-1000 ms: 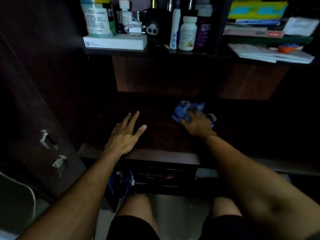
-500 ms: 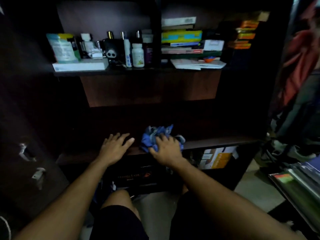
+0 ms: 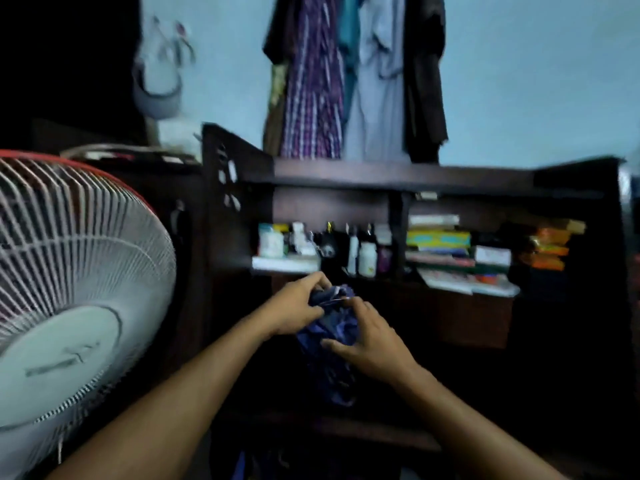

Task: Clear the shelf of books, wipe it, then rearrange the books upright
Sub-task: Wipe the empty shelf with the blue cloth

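A crumpled blue cloth [image 3: 332,344] hangs in the air between both hands, in front of the dark wooden cabinet. My left hand [image 3: 294,306] pinches its upper edge. My right hand [image 3: 372,344] grips it lower down, thumb curled over the fabric. The dark lower shelf [image 3: 329,434] lies below the hands, mostly in shadow. On the upper shelf at the right lie flat stacks of books [image 3: 440,244] and orange packets [image 3: 547,251]. The picture is blurred by motion.
A white standing fan [image 3: 69,306] with a red rim fills the left. Bottles and boxes [image 3: 346,247] crowd the upper shelf's left half. Clothes [image 3: 353,74] hang on the wall above the cabinet. The left cabinet door [image 3: 232,188] stands open.
The view has pulled back and tilted up. Both hands have left the lower shelf. The cloth is lifted off it, and my left hand has taken hold of it too.
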The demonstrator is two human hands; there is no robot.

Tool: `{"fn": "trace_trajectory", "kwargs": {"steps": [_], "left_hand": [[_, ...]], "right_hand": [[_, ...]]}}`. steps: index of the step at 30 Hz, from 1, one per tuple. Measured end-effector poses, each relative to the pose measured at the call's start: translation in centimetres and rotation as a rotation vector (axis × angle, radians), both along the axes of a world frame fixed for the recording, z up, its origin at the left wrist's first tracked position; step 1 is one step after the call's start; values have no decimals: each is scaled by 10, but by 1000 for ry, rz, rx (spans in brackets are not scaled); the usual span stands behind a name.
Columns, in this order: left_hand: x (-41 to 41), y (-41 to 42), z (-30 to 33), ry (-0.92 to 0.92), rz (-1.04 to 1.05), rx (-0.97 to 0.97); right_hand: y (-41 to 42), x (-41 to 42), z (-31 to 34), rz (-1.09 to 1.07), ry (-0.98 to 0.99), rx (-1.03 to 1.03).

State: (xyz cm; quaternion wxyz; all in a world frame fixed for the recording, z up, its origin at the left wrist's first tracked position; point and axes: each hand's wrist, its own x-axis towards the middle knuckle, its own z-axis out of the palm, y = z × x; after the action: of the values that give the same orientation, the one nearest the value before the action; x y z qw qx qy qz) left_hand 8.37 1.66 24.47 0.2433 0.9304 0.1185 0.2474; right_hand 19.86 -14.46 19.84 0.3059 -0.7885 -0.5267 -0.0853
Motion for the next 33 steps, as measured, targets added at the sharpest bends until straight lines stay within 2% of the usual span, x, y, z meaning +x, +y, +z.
{"fn": "trace_trajectory", "kwargs": {"steps": [2, 5, 8, 11, 15, 18, 21, 22, 25, 27, 29, 30, 31, 33], "left_hand": [[-9, 8, 48, -14, -34, 89], [-22, 18, 119, 5, -34, 321], [-34, 22, 180, 52, 56, 476], [-44, 33, 230, 44, 174, 551], [-56, 50, 292, -103, 262, 634], [-57, 71, 326, -259, 346, 607], [-56, 106, 341, -384, 575, 530], [-55, 119, 339, -355, 692, 474], [-56, 146, 322, -15, 1086, 419], [-51, 152, 315, 96, 1226, 548], [-41, 160, 313, 43, 1136, 826], [-35, 167, 311, 0, 1017, 860], [-32, 171, 309, -6, 897, 775], [-26, 183, 301, 103, 846, 556]], "right_hand": [[9, -1, 33, 23, 16, 114], [30, -8, 79, 74, -26, 193], [63, -14, 123, 133, -105, 233], [100, -21, 167, 179, -111, 290], [138, -31, 228, 241, -121, 445], [164, -28, 269, 245, -136, 481], [190, -25, 301, 245, -207, 425], [199, -25, 308, 244, -239, 374], [227, -30, 314, 274, -328, 169], [241, -33, 312, 282, -334, 43], [249, -35, 310, 302, -322, -15], [252, -34, 308, 311, -323, -21], [254, -33, 307, 317, -325, -6], [254, -30, 303, 307, -329, 36]]}}
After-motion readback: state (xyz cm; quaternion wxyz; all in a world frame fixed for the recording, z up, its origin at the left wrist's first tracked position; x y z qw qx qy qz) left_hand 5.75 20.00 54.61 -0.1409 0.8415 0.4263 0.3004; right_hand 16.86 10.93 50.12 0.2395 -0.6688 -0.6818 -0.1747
